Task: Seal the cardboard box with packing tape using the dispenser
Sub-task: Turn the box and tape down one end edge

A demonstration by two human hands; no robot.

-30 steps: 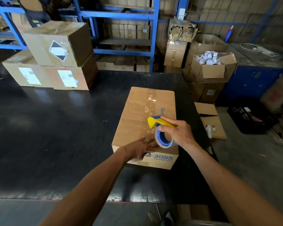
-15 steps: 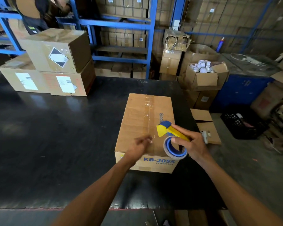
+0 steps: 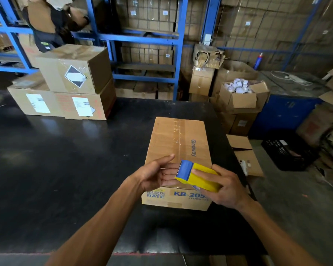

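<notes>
A brown cardboard box [image 3: 178, 143] printed "KB-2055" lies closed on the black table [image 3: 65, 169], with a strip of clear tape along its top seam. My right hand [image 3: 225, 186] grips a yellow and blue tape dispenser [image 3: 195, 176] above the box's near end, its blue head pointing left. My left hand [image 3: 158, 173] is palm up with fingers spread, just left of the dispenser's blue head and touching or nearly touching it.
Two stacked labelled boxes [image 3: 69, 81] stand at the table's back left. Blue racking [image 3: 142, 39] runs behind, where a person [image 3: 50, 25] handles cardboard. On the floor at right are an open box of tape rolls [image 3: 240, 95], flat cardboard [image 3: 244, 154] and a black crate [image 3: 286, 152].
My right hand has lifted and turned the dispenser off the box top, so the roll is hidden. My left hand left the box top and turned palm up beside the dispenser head.
</notes>
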